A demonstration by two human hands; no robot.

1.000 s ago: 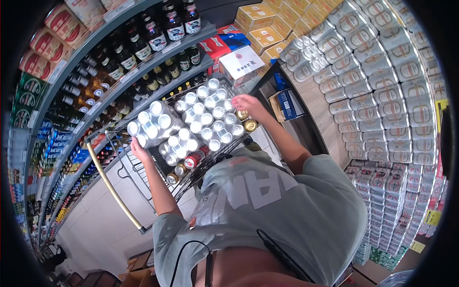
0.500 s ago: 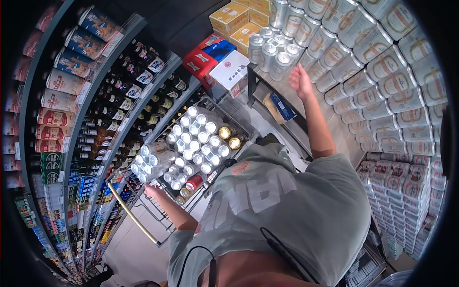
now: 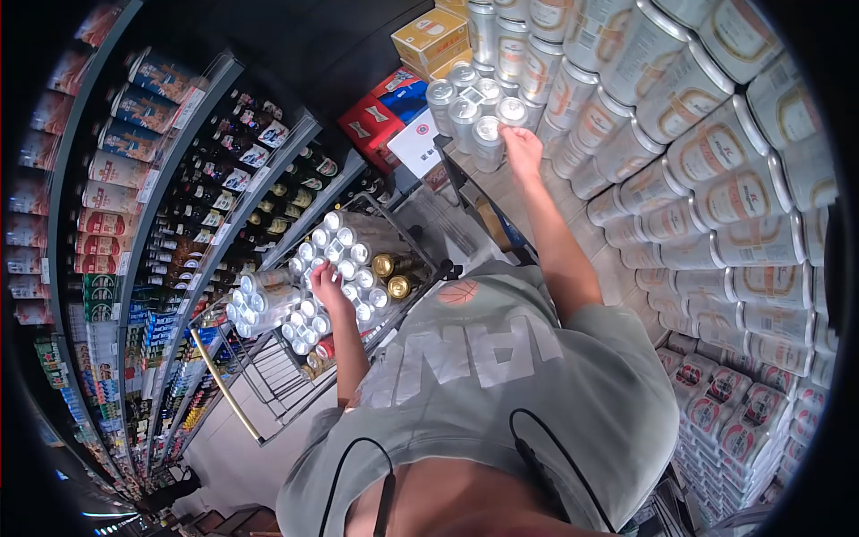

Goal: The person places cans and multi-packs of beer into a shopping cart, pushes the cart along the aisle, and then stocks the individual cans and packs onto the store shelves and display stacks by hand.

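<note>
My right hand (image 3: 523, 148) is at a pack of silver cans (image 3: 487, 134), its fingers closed against the near can of the pack. The pack stands upright beside the wall of stacked cans. Above the cart, my left hand (image 3: 330, 285) hovers over silver can packs (image 3: 344, 246) with its fingers loosely curled; whether it touches a can is unclear. Another silver pack (image 3: 259, 302) lies tilted at the cart's handle side. Gold cans (image 3: 399, 285) and a red can (image 3: 326, 347) sit along the cart's near side.
The cart's handle (image 3: 224, 385) is at the lower left. Shelves of bottles (image 3: 215, 201) line the left. Stacked silver cans (image 3: 716, 170) rise on the right. A white box (image 3: 417, 148), a red box (image 3: 369, 127) and yellow cartons (image 3: 429, 36) stand at the back.
My right hand has moved from the cart to the standing can pack. My left hand has left the tilted pack's edge and moved over the cart's middle. The view has shifted right.
</note>
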